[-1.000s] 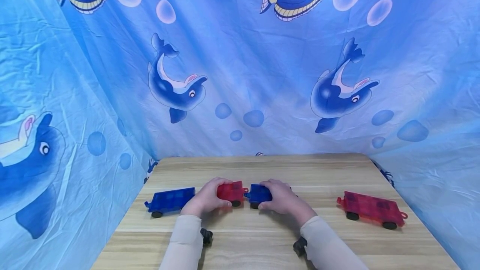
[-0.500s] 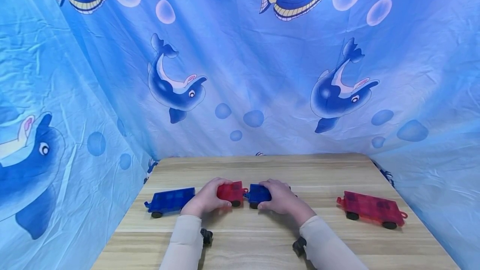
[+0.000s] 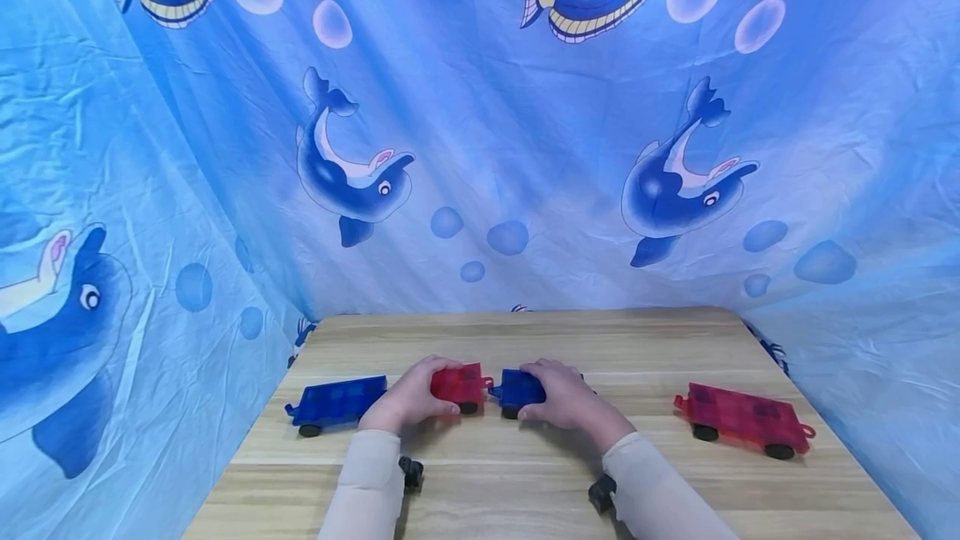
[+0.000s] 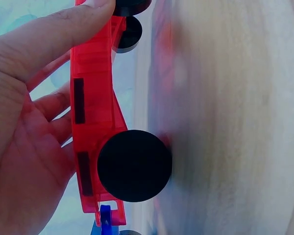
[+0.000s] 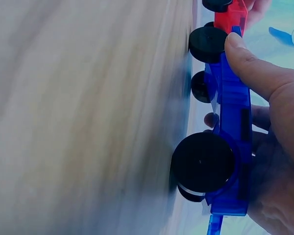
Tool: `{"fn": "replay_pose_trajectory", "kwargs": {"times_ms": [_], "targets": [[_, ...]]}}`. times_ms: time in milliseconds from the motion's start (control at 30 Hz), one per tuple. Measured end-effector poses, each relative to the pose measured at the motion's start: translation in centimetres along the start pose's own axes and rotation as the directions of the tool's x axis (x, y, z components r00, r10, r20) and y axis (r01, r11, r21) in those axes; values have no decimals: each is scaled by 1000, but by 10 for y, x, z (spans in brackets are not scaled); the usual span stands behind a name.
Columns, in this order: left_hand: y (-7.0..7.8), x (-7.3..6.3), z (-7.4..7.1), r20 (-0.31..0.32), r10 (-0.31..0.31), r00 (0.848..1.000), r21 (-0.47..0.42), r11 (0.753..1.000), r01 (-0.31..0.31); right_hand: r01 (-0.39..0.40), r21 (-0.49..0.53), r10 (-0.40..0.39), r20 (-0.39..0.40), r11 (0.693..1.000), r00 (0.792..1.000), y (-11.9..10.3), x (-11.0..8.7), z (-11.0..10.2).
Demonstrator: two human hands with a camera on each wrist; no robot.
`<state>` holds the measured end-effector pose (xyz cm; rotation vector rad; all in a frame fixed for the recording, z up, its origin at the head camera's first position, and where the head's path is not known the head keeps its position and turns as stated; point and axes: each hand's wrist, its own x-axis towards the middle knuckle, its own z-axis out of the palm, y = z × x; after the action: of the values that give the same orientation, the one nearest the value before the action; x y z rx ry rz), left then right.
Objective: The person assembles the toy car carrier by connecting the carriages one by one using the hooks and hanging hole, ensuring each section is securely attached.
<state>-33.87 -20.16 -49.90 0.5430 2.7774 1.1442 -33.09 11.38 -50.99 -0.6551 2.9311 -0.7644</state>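
Observation:
My left hand (image 3: 409, 395) grips a red toy train wagon (image 3: 467, 384) from above, thumb on the near side. In the left wrist view, the hook at the wagon's rear end meets the blue ring (image 4: 105, 218) of another blue wagon (image 3: 339, 402), which trails to the left. My right hand (image 3: 564, 395) holds a second blue wagon (image 3: 521, 388) by its sides, its thumb (image 5: 240, 46) beside a front wheel. Between the hands, the red wagon's ring and this blue wagon's hook lie end to end, right beside each other. The palms hide part of both held wagons.
A separate red wagon (image 3: 744, 417) with black wheels stands on the right of the wooden table (image 3: 495, 490). Blue cloth (image 3: 480, 148) printed with dolphins and fish hangs around the table's back and sides.
My left hand has shifted slightly left with the red wagon, and the blue wagon behind it has moved along. The right hand's blue wagon has edged slightly right over the last half second.

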Motion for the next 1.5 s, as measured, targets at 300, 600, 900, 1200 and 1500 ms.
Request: {"fn": "replay_pose_trajectory", "kwargs": {"times_ms": [300,600,900,1200,1500], "targets": [[2,-2,-1,11,2,1000,1,1000,-2,4,-17,-5,-2,1000,1000,4,0,-2],[4,-1,0,24,11,1000,9,1000,-11,-1,-3,1,11,1000,1000,4,0,-2],[4,0,4,45,9,999,6,1000,-9,40,-3,-40,20,999,999,6,1,-3],[3,-1,4,39,7,999,5,1000,-7,42,-2,-42,20,999,999,6,1,-3],[2,-1,4,29,-5,1000,6,1000,5,28,6,-28,14,1000,999,5,-1,-2]]}}
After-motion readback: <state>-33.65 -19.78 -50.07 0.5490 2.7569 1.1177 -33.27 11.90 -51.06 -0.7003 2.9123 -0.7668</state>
